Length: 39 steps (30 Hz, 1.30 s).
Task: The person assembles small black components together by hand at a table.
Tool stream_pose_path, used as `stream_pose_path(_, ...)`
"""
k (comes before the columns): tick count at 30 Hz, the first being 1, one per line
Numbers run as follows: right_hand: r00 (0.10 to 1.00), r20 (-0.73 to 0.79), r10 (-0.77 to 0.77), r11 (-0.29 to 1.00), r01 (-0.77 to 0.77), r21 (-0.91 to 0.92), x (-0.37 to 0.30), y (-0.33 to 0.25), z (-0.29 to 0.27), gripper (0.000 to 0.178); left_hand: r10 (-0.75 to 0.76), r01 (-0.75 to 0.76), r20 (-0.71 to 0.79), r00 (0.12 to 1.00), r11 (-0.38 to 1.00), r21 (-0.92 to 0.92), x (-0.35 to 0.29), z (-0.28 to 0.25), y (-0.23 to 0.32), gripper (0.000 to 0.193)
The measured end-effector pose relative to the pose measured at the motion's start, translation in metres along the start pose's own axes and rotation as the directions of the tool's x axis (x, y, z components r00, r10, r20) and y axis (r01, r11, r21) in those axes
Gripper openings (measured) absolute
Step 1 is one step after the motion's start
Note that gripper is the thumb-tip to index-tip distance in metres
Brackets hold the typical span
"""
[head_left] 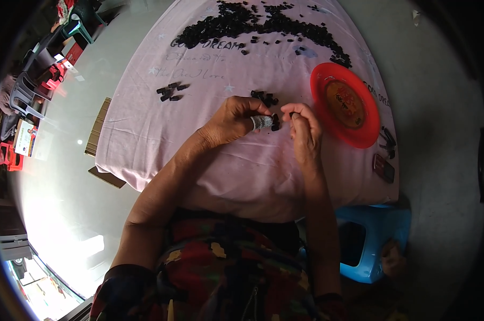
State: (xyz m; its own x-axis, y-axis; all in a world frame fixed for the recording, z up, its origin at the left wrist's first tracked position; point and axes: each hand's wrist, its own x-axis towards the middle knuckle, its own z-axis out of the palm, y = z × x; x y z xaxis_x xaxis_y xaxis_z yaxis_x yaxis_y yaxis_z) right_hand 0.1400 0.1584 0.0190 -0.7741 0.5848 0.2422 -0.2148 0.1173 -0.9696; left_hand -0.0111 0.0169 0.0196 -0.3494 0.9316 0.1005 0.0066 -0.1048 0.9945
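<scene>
Over the pink cloth, my left hand (232, 119) pinches a small black part (275, 121) between thumb and forefinger. A whitish wrap (261, 123) covers one of its digits. My right hand (307, 134) is close by on the right, its thumb and forefinger pressed together around a tiny dark piece (291, 115) too small to make out. A narrow gap separates the two hands. Just beyond them lies a small cluster of black parts (264, 98). Several more black parts (172, 91) are scattered farther left on the cloth.
A large heap of black parts (220, 27) spreads across the table's far side. Right of my hands sits a red plate (370, 127). A dark tool (388, 140) and a small red device (383, 168) lie near the right edge. A blue stool (383, 218) stands below.
</scene>
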Motion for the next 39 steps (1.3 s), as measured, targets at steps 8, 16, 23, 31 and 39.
stream_pose_path(8,0.975,0.162,-0.154,0.911,0.203,-0.359,-0.002,0.004,0.008,0.010,0.199,-0.142,-0.042,0.979,0.814,0.564,-0.010,0.001,0.012,0.017)
stream_pose_path(16,0.987,0.049,-0.153,0.951,0.161,-0.266,-0.003,0.009,0.008,0.012,0.231,-0.197,-0.115,0.966,0.949,0.246,-0.003,0.003,-0.011,0.021)
stream_pose_path(23,0.987,0.104,-0.126,0.940,0.152,-0.305,-0.004,0.002,0.011,0.009,0.250,-0.209,-0.136,0.959,0.942,0.261,-0.004,0.002,-0.012,0.017)
stream_pose_path(31,0.987,0.019,-0.159,0.973,0.159,-0.169,-0.002,0.008,0.009,0.010,0.166,-0.151,-0.100,0.981,0.979,0.137,-0.006,-0.002,-0.005,0.016)
stream_pose_path(39,0.991,0.085,-0.105,0.978,0.118,-0.171,-0.006,0.001,0.012,0.012,0.146,-0.125,-0.092,0.985,0.973,0.195,-0.005,-0.002,-0.006,0.022)
